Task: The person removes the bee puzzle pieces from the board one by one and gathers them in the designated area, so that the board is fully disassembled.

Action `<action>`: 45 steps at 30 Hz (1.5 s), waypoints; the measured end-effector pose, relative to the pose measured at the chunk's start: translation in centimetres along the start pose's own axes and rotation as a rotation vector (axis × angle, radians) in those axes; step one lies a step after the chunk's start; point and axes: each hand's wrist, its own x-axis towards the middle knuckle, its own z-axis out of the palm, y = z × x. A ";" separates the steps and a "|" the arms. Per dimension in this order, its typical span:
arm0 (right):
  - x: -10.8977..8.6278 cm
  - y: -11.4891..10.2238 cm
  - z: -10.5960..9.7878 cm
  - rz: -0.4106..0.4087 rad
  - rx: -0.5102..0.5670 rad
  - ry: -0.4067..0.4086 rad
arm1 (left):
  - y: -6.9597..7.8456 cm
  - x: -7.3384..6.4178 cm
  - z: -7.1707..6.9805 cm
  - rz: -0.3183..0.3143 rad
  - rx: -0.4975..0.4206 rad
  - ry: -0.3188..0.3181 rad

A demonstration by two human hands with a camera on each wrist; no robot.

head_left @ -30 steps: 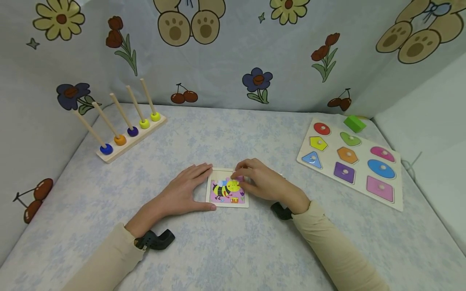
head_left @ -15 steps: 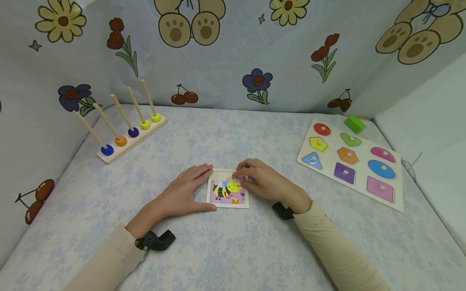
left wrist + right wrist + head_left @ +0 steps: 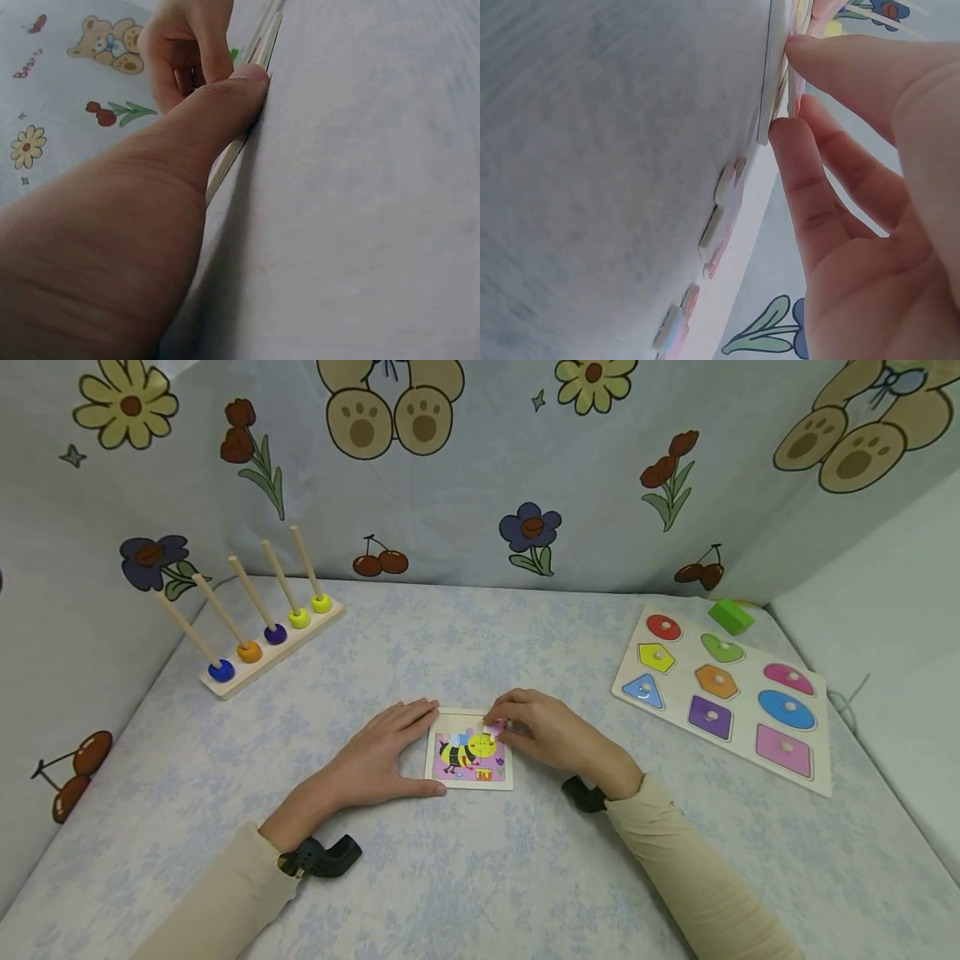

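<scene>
A small wooden puzzle tray [image 3: 474,786] lies at the table's middle, showing a bee picture [image 3: 457,752] on pink. The bare strip of tray is at its top. My left hand [image 3: 375,758] spans the tray's left side with fingers extended; its thumb [image 3: 251,73] touches the near edge and the fingertips the far corner. My right hand [image 3: 547,731] pinches a pink puzzle piece [image 3: 494,727] over the tray's upper right, tilted against the picture. In the right wrist view, loose puzzle pieces [image 3: 724,217] lie on the table beyond the tray, mostly hidden by my hand in the head view.
A wooden peg stand [image 3: 281,652] with coloured beads is at the back left. On the right lies a knobbed shape board [image 3: 738,718], with a green block [image 3: 731,616] behind it. A printed cloth [image 3: 450,510] hangs along the table's back edge.
My right fingertips have shifted slightly to the right, and the pink puzzle piece between them is tilted more. The left hand and the tray stay where they were.
</scene>
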 end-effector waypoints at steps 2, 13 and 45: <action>0.0 0.0 0.0 0.005 0.000 0.006 | 0.0 0.0 0.0 0.001 -0.001 0.000; -0.3 -0.2 -0.6 -0.003 0.005 0.013 | -0.1 0.0 0.0 0.009 -0.001 0.003; -3.6 0.7 -3.1 0.103 0.024 0.071 | -0.2 -0.1 0.1 0.026 0.007 0.015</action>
